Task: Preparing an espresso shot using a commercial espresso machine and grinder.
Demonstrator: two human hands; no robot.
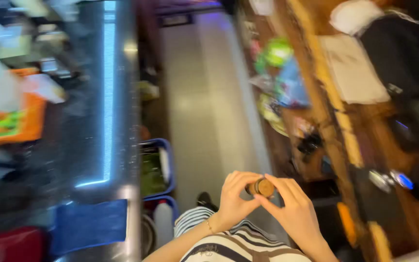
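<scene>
Small round thing: I hold a little brown jar (pixel 262 187) with a round top. It is up in the air in front of me, above the floor, between my two hands.
Left hand: my left hand (pixel 233 196) wraps its fingers around the left side of the little brown jar. A thin bracelet (pixel 210 226) sits on that wrist.
Right hand: my right hand (pixel 292 208) grips the right side, with the fingertips on the round top.
My clothes: I see my striped top (pixel 229 245), white with dark and brown lines, just under my arms.
Floor: a pale tiled floor (pixel 204 106) runs away from me. It is blurry.
Left side: a dark shiny worktop (pixel 98 97) has a blue cloth (pixel 90 224) on it near me and an orange box (pixel 15 119) farther off. Blue bins (pixel 163 167) stand beside it, low down.
Right side: a brown wooden worktop (pixel 330 97) holds white paper (pixel 352 68) and dark things. Bags in green and blue (pixel 282 73) sit on the floor beside it. All of this is too blurry to tell more.
</scene>
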